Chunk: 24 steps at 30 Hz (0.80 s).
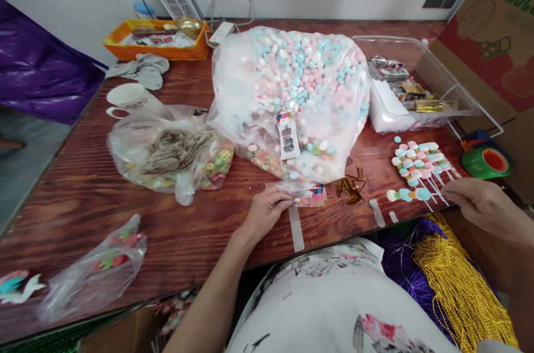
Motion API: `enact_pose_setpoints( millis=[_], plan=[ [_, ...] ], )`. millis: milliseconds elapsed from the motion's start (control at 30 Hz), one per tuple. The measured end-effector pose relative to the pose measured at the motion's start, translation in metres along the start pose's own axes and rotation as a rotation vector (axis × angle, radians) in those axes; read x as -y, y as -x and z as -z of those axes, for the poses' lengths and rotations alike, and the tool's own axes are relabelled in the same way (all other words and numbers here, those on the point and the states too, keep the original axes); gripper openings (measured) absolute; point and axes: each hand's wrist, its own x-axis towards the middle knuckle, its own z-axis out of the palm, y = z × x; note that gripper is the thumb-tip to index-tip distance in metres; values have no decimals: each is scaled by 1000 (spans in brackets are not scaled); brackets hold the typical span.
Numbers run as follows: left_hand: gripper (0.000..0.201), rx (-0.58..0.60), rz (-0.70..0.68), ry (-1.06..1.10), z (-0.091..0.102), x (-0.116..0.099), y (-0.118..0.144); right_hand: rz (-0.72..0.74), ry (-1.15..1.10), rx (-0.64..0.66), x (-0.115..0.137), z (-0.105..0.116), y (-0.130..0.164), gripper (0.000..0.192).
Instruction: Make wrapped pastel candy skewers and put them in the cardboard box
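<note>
My left hand (267, 209) rests at the table's front edge, thumb and fingers closed on the left end of small clear printed bags (312, 195). At the right, my right hand (484, 205) is closed at the stick end of a marshmallow skewer (408, 194) with pastel pieces in a row. Just behind it lies a pile of marshmallow skewers (419, 161), their white sticks pointing toward that hand. Gold twist ties (350, 189) lie loose between the two hands. A strip of pale tape (296, 229) is stuck below the bags.
A big clear bag of marshmallows (300, 75) fills the middle, with a printed label packet (287, 136) on it. A smaller candy bag (179, 153) and a mug (129, 98) stand left. Right are a clear plastic bin (454, 92), green tape (479, 163) and a cardboard box (496, 64).
</note>
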Motion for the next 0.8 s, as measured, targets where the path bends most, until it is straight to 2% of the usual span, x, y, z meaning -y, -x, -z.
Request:
enact_pose_setpoints(
  millis=[67, 167, 233, 300, 367, 467, 667, 800],
  plan=[
    [9, -23, 46, 47, 2, -1, -1, -42, -236, -127, 14, -4, 0, 10],
    [8, -54, 101, 84, 2, -10, -4, -91, -536, -241, 48, -21, -14, 9],
    [7, -84, 117, 98, 1, -18, -5, -72, -647, -314, 72, -38, -31, 11],
    [7, -112, 113, 114, -2, -25, -5, -3, -696, -320, 91, -54, -50, 12],
    [7, -140, 86, 120, -4, -30, -4, 83, -687, -297, 101, -66, -66, 13],
    [5, -189, 32, 85, -8, -33, 0, 180, -609, -292, 101, -75, -77, 15],
    [5, -225, -73, -3, -16, -35, 10, 276, -484, -242, 93, -75, -72, 18],
    [7, -217, -66, -15, -21, -38, 15, 345, -388, -300, 94, -74, -68, 21]
  ],
)
